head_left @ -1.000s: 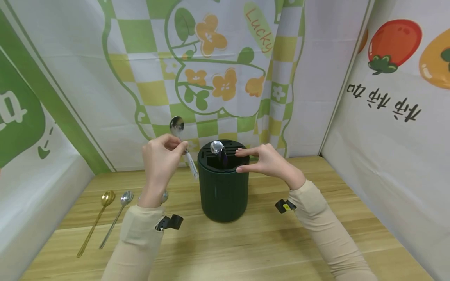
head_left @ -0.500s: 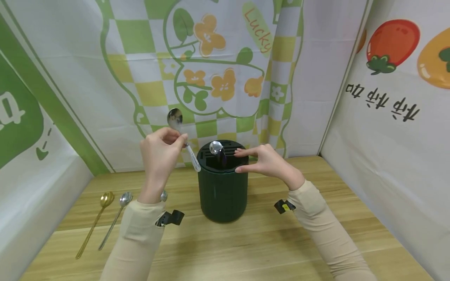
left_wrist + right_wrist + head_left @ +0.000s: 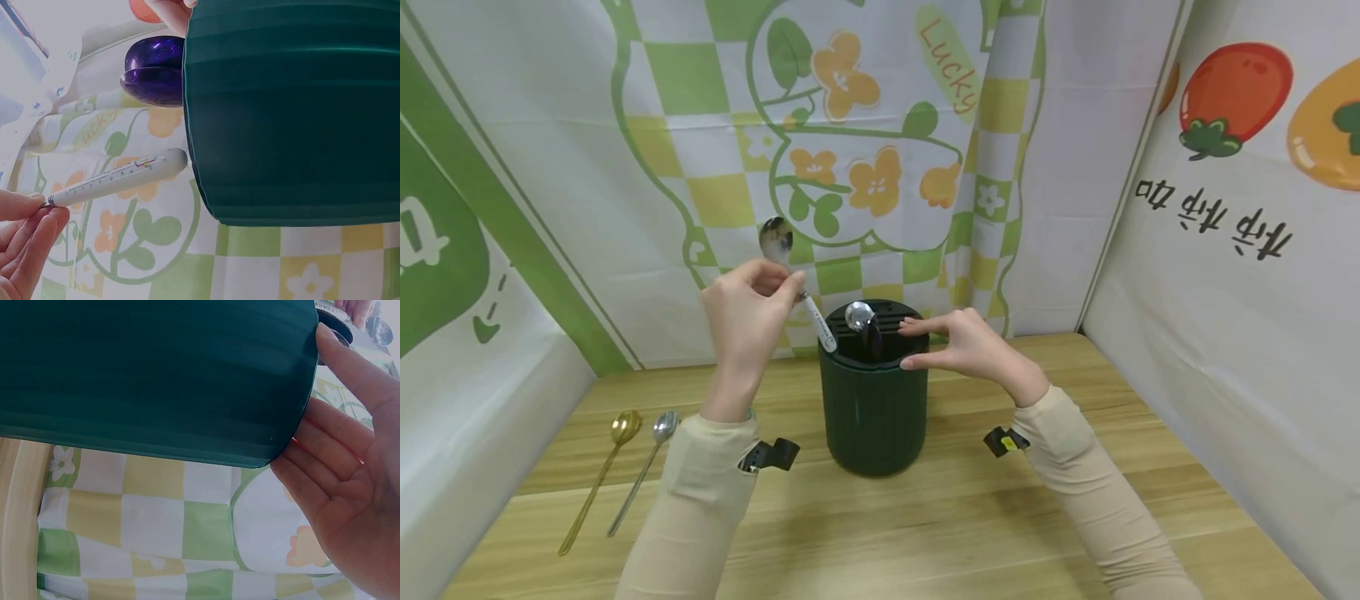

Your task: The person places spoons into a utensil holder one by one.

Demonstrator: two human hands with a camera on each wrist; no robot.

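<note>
Since the earlier frame, the white-handled spoon [image 3: 820, 323] is shifting up and rightward, its handle end hanging by the rim of the dark green utensil holder [image 3: 875, 421]. Nearest, a gold spoon [image 3: 600, 479] is lying on the surface [image 3: 910, 533]. Beyond, the right hand [image 3: 966, 346] is touching the rim, fingers spread; the left hand [image 3: 748, 312] is pinching the spoon's neck. Keeping the handle lowest and avoiding the purple spoon [image 3: 151, 86] seems wise.

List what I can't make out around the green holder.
Bottom inside the green holder: head view, hidden by its front wall.
Middle of the held spoon: head view, covered by the left hand.
Print on its white handle: left wrist view, too small to read.
Holder's full length: left wrist view, cut off by right edge.
</note>
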